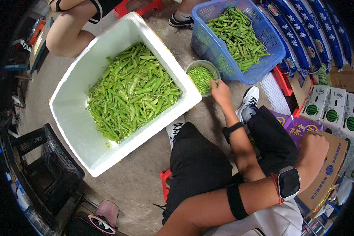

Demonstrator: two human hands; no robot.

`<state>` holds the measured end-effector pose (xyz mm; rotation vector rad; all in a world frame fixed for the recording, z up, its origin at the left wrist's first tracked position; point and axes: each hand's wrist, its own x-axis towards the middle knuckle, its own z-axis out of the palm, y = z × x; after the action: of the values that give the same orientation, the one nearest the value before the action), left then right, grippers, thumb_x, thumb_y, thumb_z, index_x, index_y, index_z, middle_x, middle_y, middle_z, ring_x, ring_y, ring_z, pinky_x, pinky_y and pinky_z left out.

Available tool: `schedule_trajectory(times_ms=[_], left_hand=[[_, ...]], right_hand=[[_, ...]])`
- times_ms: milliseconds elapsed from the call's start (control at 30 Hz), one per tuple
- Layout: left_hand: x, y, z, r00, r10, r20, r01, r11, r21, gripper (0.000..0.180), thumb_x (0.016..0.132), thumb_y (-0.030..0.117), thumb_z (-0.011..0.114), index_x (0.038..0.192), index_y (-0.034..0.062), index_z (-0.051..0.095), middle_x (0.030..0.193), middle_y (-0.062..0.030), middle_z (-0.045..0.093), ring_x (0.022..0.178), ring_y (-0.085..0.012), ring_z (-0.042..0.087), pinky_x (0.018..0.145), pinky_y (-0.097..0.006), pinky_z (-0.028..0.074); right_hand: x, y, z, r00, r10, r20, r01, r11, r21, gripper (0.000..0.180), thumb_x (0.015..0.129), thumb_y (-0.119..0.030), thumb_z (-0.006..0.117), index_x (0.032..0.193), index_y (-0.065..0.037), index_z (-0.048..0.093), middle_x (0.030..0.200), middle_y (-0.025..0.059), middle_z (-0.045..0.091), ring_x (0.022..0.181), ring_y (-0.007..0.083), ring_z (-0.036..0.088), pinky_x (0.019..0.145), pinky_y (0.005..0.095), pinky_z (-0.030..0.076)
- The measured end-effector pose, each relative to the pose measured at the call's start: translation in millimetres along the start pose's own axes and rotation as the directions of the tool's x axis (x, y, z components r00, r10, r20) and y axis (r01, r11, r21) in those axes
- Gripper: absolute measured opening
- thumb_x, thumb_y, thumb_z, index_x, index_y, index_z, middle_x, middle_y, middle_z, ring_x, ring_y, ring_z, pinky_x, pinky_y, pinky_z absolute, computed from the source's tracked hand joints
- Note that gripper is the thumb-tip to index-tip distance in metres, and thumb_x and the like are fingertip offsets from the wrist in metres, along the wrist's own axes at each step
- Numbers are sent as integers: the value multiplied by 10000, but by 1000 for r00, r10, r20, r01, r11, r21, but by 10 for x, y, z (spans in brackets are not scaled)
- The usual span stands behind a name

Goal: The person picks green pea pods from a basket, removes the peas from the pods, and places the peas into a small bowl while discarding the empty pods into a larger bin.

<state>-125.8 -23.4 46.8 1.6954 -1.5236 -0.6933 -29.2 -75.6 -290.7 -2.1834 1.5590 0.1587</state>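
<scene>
Box [76,118], basket [209,42], bowl [215,69]

The bowl stands between the others. The right hand [222,93] has fingers at its rim, grip unclear; the left hand [314,152] hides its own. Peas [200,80] inside look light, firm, prone to roll; the rim suits lifting.

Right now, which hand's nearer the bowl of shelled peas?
Right. The right hand is at the bowl's right rim; the left hand is farther off, right of and below it in view.
</scene>
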Motion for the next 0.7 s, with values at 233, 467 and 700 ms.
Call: schedule_trajectory(times_ms=[233, 467, 700], left_hand=[[-130, -101, -233, 995, 80, -62, -81, 997, -18, 122, 726, 131, 625, 749, 66, 726, 750, -98, 688, 712, -247, 647, 574, -386, 412], [26, -161, -74, 993, 42, -106, -44, 999, -12, 57, 733, 121, 662, 692, 140, 698, 679, -36, 671, 668, -168, 680, 544, -289, 499], [-45, -350, -351, 989, 90, -116, -84, 995, 53, 73, 740, 118, 651, 706, 164, 697, 670, -11, 666, 660, -158, 681, 536, -271, 491]], right_hand=[[-563, -382, -1002, 859, -436, 269, -104, 365, 925, 309, 948, -205, 547, 1199, -32, 596, 1037, 36, 637, 817, 149, 580, 734, 269, 466], [-669, -1005, -1476, 699, -697, -160, 607, 459, 649, 330, 890, -211, 654, 1135, 10, 634, 1098, 113, 665, 971, 171, 623, 871, 287, 472], [1263, 223, -1555, 914, -339, -225, 407, 777, 481, 219, 862, -133, 631, 1024, 8, 673, 843, 77, 689, 797, 118, 628, 729, 267, 483]])
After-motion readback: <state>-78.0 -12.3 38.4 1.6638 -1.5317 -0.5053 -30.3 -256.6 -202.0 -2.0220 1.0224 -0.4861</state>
